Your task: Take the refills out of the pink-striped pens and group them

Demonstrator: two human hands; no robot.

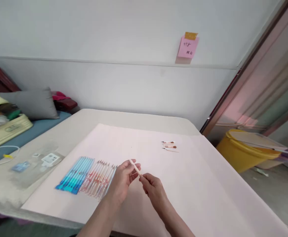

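Both hands meet low over the white sheet: the left hand and the right hand each pinch one end of a thin cream pen, held tilted between them. Just left lie a row of pink pens, then blue pens. Three more pens rest well apart, farther back.

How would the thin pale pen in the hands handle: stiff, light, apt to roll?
Probably stiff: the pale pen runs straight between left hand and right hand. Likely light, since fingers alone pinch it. Slim, so it might roll.
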